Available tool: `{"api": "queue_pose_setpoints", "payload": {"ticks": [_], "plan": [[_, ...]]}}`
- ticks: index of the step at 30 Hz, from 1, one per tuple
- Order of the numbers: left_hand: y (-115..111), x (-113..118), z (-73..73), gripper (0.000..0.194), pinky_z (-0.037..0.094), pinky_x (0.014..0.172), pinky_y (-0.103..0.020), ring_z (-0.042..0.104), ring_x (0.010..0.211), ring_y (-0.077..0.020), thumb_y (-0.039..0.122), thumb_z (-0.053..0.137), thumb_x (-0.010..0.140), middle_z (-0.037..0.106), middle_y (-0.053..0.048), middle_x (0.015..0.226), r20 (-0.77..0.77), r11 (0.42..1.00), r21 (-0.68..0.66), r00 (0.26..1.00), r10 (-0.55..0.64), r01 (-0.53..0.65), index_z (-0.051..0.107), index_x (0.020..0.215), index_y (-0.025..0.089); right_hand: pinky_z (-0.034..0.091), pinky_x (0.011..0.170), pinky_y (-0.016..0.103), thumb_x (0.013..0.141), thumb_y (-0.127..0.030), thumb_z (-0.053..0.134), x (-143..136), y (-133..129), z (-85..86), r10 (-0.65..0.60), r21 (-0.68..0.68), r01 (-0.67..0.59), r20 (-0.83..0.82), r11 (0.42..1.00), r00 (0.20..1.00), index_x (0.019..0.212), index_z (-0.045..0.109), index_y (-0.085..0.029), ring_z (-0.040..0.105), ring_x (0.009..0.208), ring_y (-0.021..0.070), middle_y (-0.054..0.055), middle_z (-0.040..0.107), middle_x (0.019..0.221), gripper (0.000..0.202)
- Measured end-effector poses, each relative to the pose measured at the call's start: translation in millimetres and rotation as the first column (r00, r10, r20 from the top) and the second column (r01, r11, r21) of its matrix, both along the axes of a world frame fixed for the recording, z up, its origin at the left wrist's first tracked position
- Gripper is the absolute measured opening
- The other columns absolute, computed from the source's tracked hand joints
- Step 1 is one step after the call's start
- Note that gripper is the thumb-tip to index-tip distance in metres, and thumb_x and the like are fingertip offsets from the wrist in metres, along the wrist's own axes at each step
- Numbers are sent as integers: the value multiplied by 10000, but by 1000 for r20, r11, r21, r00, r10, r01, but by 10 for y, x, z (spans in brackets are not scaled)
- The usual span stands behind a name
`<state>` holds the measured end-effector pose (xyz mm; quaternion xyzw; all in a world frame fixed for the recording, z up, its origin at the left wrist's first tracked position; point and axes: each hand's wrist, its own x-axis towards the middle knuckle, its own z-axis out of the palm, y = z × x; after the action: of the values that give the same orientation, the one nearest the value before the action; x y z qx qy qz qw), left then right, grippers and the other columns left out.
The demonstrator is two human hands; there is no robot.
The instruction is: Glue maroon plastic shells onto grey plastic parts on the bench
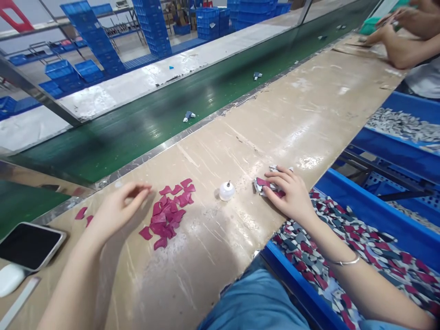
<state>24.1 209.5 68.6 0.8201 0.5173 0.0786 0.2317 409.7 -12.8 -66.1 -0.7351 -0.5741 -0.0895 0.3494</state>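
My left hand (120,208) hovers over the bench, left of a loose pile of small flat magenta pieces (167,215). Its thumb and forefinger are closed together; whether a piece is between them is too small to tell. My right hand (290,192) lies palm down with fingers apart over a small cluster of magenta and grey-white pieces (263,182) near the bench edge, partly covering them. Between the hands stands a small round white bottle (227,191) with a thin dark tip. Two magenta pieces (81,213) lie beyond my left wrist.
A phone (30,246) and a white case (11,279) lie at left. Beyond the bench runs a green conveyor belt (144,133) carrying scattered assembled pieces (189,116). Below right is a blue bin (330,183) full of mixed pieces. Another person's arms (395,46) are at far right.
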Motion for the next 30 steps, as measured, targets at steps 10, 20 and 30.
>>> {"api": "queue_pose_setpoints", "payload": {"ticks": [10, 20, 30], "plan": [[1381, 1550, -252, 790, 290, 1347, -636, 365, 1654, -462, 612, 440, 1024, 504, -252, 1687, -99, 964, 175, 978, -185, 200, 569, 1538, 26, 627, 838, 521, 965, -441, 734, 19, -1222, -645, -425, 206, 451, -162, 868, 891, 737, 673, -262, 775, 848, 305, 34, 768, 783, 297], [1720, 2100, -467, 726, 195, 1380, -663, 258, 1687, -503, 577, 585, 1022, 324, -169, 1795, -78, 987, 137, 994, -71, 82, 611, 1548, 77, 674, 900, 428, 1061, -430, 734, 131, -1881, -1478, -699, -216, 671, -335, 709, 632, 1310, 701, -176, 754, 1050, 229, 87, 743, 1267, 357], [1739, 1194, -335, 550, 660, 1018, -596, 634, 772, -193, 322, 772, 780, 605, 44, 781, 366, 877, 77, 832, 417, -474, 734, 1283, 101, 584, 699, 372, 1009, -527, 711, 196, -1418, -760, -568, 18, 692, -555, 722, 607, 905, 711, -202, 670, 761, 210, 36, 708, 841, 341]]}}
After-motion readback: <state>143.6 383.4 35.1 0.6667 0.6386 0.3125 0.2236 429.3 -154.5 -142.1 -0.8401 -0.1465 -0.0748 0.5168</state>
